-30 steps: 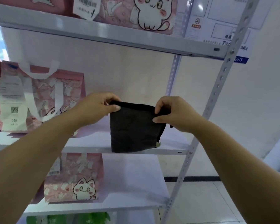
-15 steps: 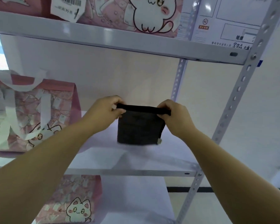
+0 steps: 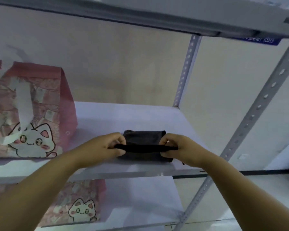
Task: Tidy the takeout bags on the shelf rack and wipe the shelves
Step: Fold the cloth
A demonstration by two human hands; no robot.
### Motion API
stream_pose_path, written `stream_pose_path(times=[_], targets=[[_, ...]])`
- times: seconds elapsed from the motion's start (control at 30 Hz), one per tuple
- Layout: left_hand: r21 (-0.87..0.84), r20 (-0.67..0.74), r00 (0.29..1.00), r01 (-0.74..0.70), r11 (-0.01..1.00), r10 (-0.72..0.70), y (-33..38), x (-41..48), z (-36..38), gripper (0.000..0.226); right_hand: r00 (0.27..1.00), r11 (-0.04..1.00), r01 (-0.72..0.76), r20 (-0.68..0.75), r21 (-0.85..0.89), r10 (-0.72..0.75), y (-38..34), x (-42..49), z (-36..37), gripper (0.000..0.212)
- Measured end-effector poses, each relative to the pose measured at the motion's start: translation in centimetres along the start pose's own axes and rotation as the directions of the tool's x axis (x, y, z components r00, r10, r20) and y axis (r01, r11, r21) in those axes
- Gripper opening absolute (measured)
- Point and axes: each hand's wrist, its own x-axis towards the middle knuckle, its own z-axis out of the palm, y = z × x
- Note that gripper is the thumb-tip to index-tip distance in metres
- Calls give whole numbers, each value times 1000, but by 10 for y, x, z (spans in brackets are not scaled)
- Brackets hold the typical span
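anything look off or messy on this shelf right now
Nothing stands out. The pink cat bag stands upright on the shelf; the left hand and right hand pinch a folded dark cloth resting on it. No spill or damage shows.

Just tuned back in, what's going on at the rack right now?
A person pinches a dark cloth by its near edge, left hand and right hand at either end, with the cloth lying on the middle shelf. A pink cat bag stands to its left; a second bag sits on the shelf below.
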Motion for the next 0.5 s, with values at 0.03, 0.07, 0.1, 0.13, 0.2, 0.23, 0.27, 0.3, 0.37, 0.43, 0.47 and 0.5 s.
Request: stream_pose_path(times=[0.03,0.07,0.1,0.13,0.2,0.23,0.27,0.3,0.37,0.43,0.47,0.5], targets=[[-35,-33,999,6,999,-7,0,4,-2,4,1000,1000,0,-21,31,0,1,4,-2,13],[-79,-71,997,16,997,-21,1,8,-4,3,999,998,-5,-52,55,8,2,9,-3,12],[-123,-112,993,22,992,-36,3,15,-6,3,996,997,-19,-87,74,25,4,15,-4,10],[-161,-153,987,29,987,-54,4,22,-7,2,991,994,-40,-125,104,53,4,22,-5,8],[-184,-225,970,53,982,-95,8,38,-9,4,973,980,-102,-186,171,134,7,36,-7,4],[-174,-252,960,80,982,-123,8,47,-10,7,963,973,-139,-206,183,176,9,44,-8,6],[-151,-272,951,111,982,-150,8,55,-10,10,953,969,-173,-219,176,210,11,50,-9,10],[-115,-286,943,144,983,-172,7,63,-11,12,946,969,-199,-231,146,229,13,56,-9,13],[-39,-301,932,197,980,-200,3,75,-11,14,937,974,-224,-267,35,225,18,66,-8,14],[35,-307,927,236,971,-214,-5,84,-7,16,931,964,-247,-298,-93,210,21,73,-5,13],[66,-311,925,249,966,-217,-9,87,-5,17,930,955,-258,-305,-145,205,23,76,-3,13],[86,-312,924,259,962,-220,-13,89,-2,18,930,945,-266,-307,-191,200,24,78,0,14]])
